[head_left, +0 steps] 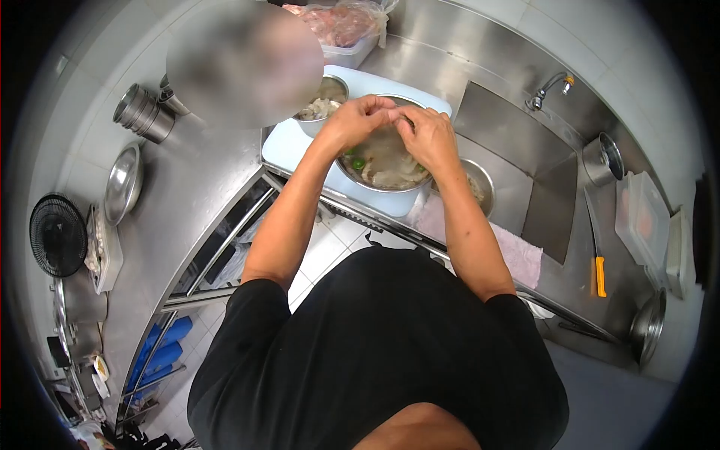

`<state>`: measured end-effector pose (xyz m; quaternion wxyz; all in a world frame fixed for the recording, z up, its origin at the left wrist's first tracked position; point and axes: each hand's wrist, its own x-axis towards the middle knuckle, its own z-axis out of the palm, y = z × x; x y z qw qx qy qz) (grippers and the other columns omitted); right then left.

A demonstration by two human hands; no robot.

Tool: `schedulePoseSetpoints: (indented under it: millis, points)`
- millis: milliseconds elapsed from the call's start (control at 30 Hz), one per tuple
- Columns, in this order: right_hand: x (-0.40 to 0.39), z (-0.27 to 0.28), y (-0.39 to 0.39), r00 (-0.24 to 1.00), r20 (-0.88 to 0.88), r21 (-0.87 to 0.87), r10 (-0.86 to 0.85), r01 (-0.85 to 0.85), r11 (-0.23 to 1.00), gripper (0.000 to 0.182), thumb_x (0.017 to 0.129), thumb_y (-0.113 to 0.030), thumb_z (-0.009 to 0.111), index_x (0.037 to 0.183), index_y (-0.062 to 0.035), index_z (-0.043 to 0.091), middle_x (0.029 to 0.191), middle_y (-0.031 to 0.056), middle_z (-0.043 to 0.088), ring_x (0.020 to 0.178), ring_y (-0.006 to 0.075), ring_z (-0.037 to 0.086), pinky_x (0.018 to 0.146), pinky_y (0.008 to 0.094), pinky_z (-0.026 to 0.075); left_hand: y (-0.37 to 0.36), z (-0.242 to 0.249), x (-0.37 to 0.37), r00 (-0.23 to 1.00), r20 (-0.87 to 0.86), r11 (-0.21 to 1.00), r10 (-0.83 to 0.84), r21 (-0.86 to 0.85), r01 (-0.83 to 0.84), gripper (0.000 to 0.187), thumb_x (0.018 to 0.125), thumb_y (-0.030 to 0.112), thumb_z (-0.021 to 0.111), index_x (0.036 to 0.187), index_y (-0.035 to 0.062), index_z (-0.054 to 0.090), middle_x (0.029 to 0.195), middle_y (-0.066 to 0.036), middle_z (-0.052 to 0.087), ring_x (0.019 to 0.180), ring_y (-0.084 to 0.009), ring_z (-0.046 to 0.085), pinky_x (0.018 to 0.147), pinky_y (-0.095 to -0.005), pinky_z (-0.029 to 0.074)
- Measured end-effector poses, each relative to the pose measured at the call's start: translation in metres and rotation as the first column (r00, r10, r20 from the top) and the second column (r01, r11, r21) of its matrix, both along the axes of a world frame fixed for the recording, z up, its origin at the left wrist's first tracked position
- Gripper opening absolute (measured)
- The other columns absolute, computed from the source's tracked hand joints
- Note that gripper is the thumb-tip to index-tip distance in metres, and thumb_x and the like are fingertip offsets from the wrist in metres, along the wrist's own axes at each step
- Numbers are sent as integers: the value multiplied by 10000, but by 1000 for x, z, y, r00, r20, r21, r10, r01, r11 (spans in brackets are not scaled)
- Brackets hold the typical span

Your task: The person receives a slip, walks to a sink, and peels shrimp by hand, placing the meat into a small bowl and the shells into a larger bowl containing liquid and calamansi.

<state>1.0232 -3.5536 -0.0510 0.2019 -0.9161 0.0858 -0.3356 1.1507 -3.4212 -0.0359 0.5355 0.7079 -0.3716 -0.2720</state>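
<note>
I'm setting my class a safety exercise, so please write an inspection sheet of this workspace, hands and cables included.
Surface: steel counter, pale blue board under the large bowl.
Job's things: large bowl with cloudy liquid and food pieces; smaller bowl with pale food.
Clutter: yellow-handled knife right of the sink; pink cloth near the large bowl.
Hands: left hand and right hand meet above the large bowl; anything between them is too small to tell.
Cables: nothing clearly seen.
Surroundings: tap beyond the sink, stacked metal containers at left, tiled walls.
</note>
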Motion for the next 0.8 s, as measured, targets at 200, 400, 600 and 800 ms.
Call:
schedulePoseSetpoints:
  millis: [200, 400, 600, 800]
  points:
    - [-9, -1, -12, 992, -64, 299, 111, -87, 950, 229, 850, -232, 635, 1003, -68, 682, 802, 169, 659, 756, 347, 619, 711, 440, 485, -5, -13, -1, 996, -52, 997, -72, -32, 71, 278, 911, 296, 676, 1026, 46, 638, 895, 13, 621, 777, -67, 544, 691, -227, 427]
    - [-20, -7, -31, 985, -70, 148, 158, -146, 978, 206, 855, -223, 631, 982, -71, 688, 781, 168, 651, 780, 347, 613, 724, 438, 484, -14, -12, 0, 945, -291, 988, -151, -6, 156, 223, 905, 281, 680, 942, 67, 628, 784, 34, 572, 719, -53, 513, 647, -216, 409]
    - [-67, -36, -74, 980, -117, 263, -163, 189, 946, 204, 853, -208, 653, 1007, -84, 703, 881, 143, 679, 867, 327, 620, 784, 422, 483, -12, -33, 9, 949, 315, 986, 8, 156, -60, 176, 891, 203, 624, 978, 52, 656, 805, -75, 661, 736, -191, 635, 661, -330, 494]
    - [-87, -61, -105, 928, -205, -70, -311, 303, 951, 248, 816, -167, 682, 1055, -123, 732, 1007, 107, 694, 982, 307, 604, 859, 426, 454, -3, -64, -6, 551, 756, 853, -354, 503, -140, 251, 893, 198, 568, 1092, 95, 682, 1000, -164, 699, 903, -336, 672, 806, -438, 513]
